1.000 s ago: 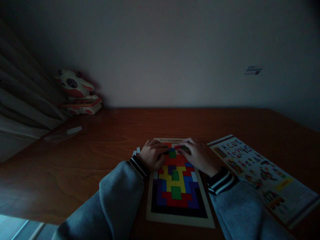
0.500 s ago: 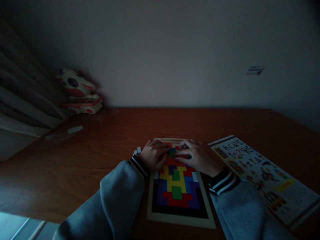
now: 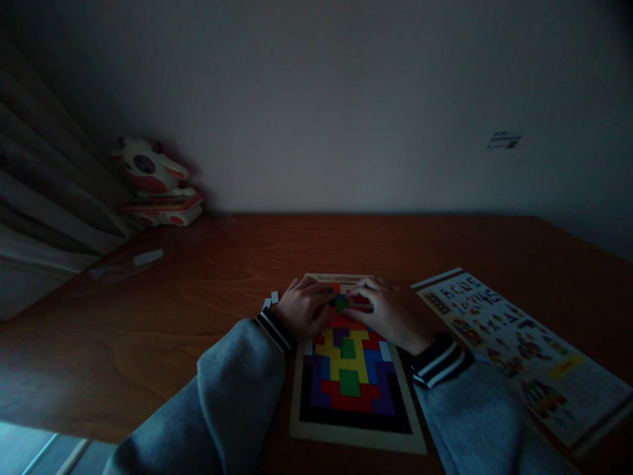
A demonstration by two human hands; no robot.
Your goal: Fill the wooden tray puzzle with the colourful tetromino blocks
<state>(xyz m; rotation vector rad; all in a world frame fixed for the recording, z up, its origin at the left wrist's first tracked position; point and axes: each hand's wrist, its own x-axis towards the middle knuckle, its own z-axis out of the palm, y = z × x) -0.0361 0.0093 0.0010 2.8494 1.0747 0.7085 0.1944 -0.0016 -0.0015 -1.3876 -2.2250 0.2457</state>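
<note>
A wooden tray puzzle (image 3: 359,442) with a pale frame lies in front of me, filled with red, yellow, blue, green, purple and white block pieces on a black bed. Over its upper left part is my left hand (image 3: 304,307), fingers bent and closed, tips at the pieces; whatever they grip is hidden. Opposite, my right hand (image 3: 384,311) curls in from the right, thumb and fingertips closed at a small green-and-blue puzzle piece (image 3: 341,303) between the hands. The dim light blurs the exact contact. Both hands cover part of the top rows.
Two small white pieces (image 3: 274,297) lie left of the tray on the brown table (image 3: 198,290). A printed pattern sheet (image 3: 524,356) lies to the right. A toy cow figure (image 3: 158,181) stands at the back left beside a curtain (image 3: 44,191); a wall is behind.
My right hand has shifted slightly, its fingers drawing a little closer around the green-and-blue piece. My left hand stays nearly still.
</note>
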